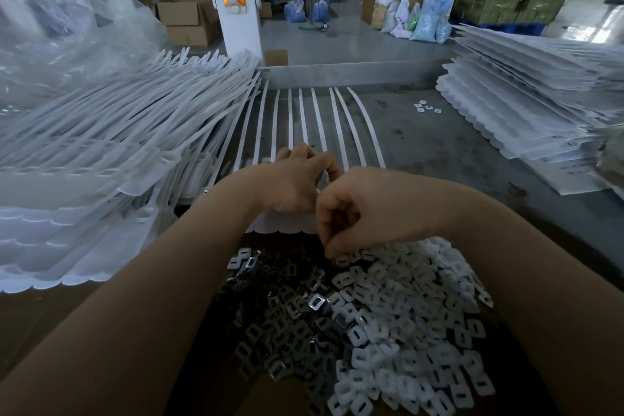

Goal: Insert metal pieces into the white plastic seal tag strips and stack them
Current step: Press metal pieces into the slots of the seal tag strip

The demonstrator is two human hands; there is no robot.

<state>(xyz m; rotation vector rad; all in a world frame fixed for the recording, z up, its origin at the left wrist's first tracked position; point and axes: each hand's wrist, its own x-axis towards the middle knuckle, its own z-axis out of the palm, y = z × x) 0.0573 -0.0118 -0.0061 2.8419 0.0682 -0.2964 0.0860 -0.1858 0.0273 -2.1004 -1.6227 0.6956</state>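
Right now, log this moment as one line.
left hand: holding seal tag strip | right hand: picking from white pieces | metal pieces: beside

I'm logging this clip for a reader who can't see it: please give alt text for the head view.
A person's left hand rests on a sheet of white seal tag strips while the right hand, fingers curled, reaches into a heap of metal pieces and white plastic pieces. Strip stacks lie left and right.
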